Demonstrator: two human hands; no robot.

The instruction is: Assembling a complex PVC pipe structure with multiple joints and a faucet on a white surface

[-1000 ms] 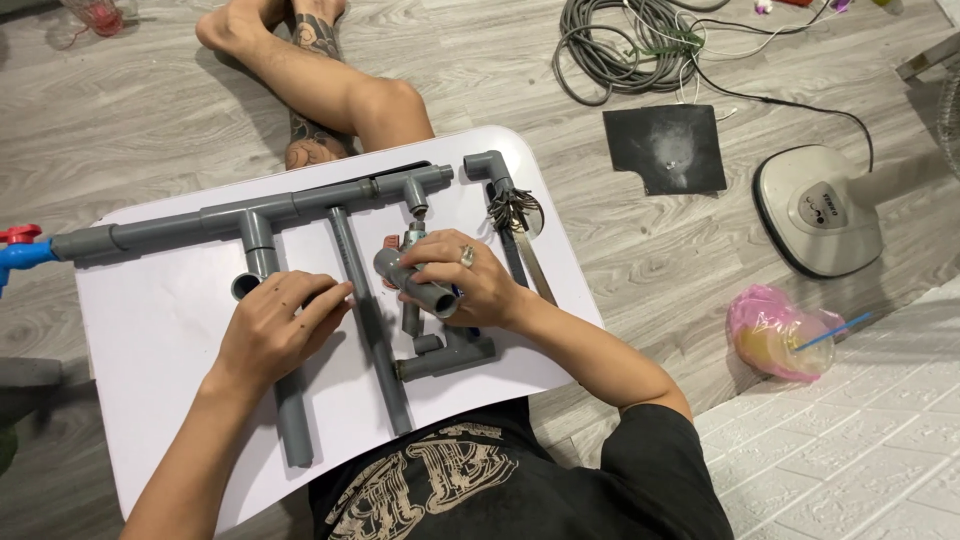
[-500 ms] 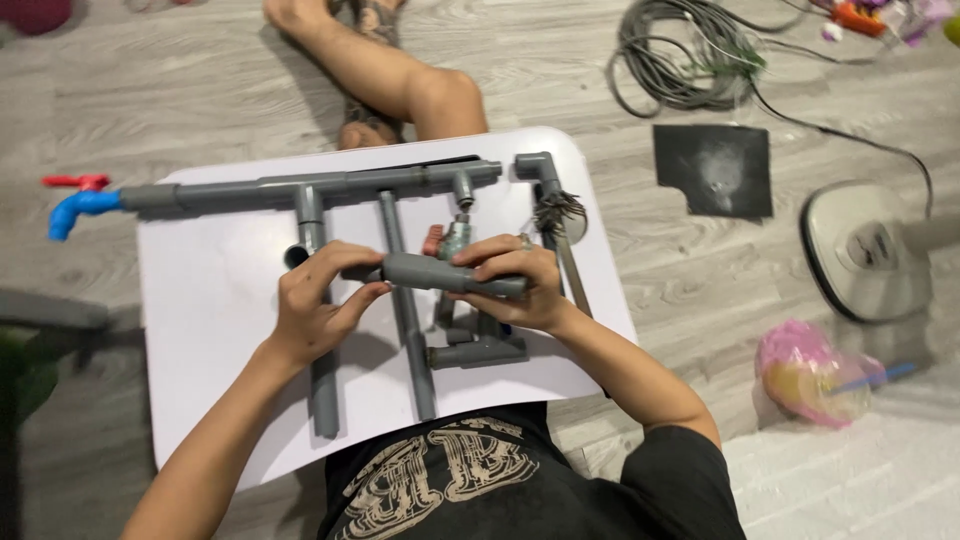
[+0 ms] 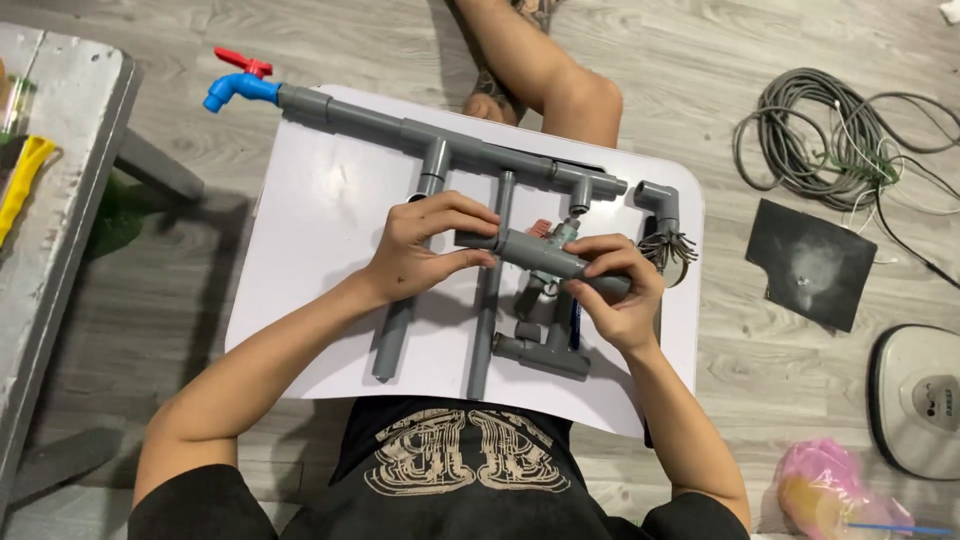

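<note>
Over a white board (image 3: pixel 320 250) on my lap, both hands hold a short grey pipe piece (image 3: pixel 535 254) with a fitting in its middle. My left hand (image 3: pixel 425 245) pinches its left end; my right hand (image 3: pixel 620 290) grips its right end. Below lies a grey pipe assembly (image 3: pixel 440 140): a long horizontal run with tees, several branches pointing toward me, and a blue tap with a red handle (image 3: pixel 238 85) at its left end. A grey elbow (image 3: pixel 658 200) sits at the right, and a small elbow joint (image 3: pixel 540 355) lies near my right wrist.
My bare leg (image 3: pixel 545 70) stretches beyond the board. A grey bench (image 3: pixel 60 240) with a yellow tool stands at left. On the floor to the right are a coiled cable (image 3: pixel 830 135), a dark square sheet (image 3: pixel 810 265), a white fan base (image 3: pixel 920 400) and a pink bag (image 3: pixel 825 490).
The view has shifted, so the board and pipes now sit further right in frame. My hands lifted the short pipe piece and hold it stretched between them, both ends gripped.
</note>
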